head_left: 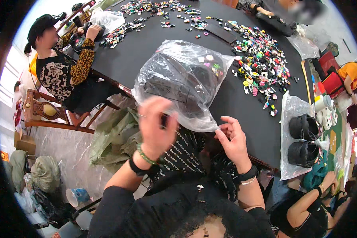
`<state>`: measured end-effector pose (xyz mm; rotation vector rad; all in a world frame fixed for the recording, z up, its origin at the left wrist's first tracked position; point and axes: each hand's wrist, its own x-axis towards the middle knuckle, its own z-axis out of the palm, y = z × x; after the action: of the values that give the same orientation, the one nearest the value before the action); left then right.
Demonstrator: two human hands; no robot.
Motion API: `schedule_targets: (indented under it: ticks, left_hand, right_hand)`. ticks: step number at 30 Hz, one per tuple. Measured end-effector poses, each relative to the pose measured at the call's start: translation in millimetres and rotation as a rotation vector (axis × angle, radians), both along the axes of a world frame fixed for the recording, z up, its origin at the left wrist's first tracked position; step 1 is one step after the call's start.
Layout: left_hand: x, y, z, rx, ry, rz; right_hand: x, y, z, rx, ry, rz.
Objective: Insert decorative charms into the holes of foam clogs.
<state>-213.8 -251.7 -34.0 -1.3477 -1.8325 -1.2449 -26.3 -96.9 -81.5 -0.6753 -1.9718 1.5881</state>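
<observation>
Clear bag is on the black desk, at the near edge in front of the wearer, lower rim hanging just over it. Something dark inside, shape hard to read through the creased plastic; a few small coloured pieces show near its right end. Right hand: thumb and index pinching the bag's lower right corner, other fingers curled behind. Left hand: over the bag's lower left edge, motion-blurred, cannot tell if its fingers are gripping or just touching. Green bead bracelet and black band on left wrist, black band plus metal bangle on right.

Around it: big heap of small colourful charms right of the bag, more scattered along the far side, dark flat slab beyond the bag. Far right, pair of black shoes on clear plastic, white clogs next to them. Co-worker in a black cap sits at left, hands on a dark item beside another clear bag. Greenish sack below the desk, left of the wearer
</observation>
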Motion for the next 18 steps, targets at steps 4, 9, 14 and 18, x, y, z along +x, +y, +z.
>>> schedule_targets:
  ticks: [4,9,14,18]
  left_hand:
    - [-49.3,-41.4,-30.9,0.235,-0.681,0.161]
    - [-65.8,-63.1,-59.6,0.315,-1.312,0.099]
    - [-64.4,-57.9,-63.1,0.355,-1.664,-0.133]
    - [-58.3,-48.7,-63.4,0.336,-1.681,-0.270]
  right_hand:
    - [-1.6,-4.1,5.7,-0.085,0.032,0.136]
    - [-9.8,-8.1,15.9,-0.122,0.025,0.124]
    - [-1.8,9.3,13.2,0.024,0.000,-0.028]
    - [17.7,48.8,8.3,0.075,0.046,-0.265]
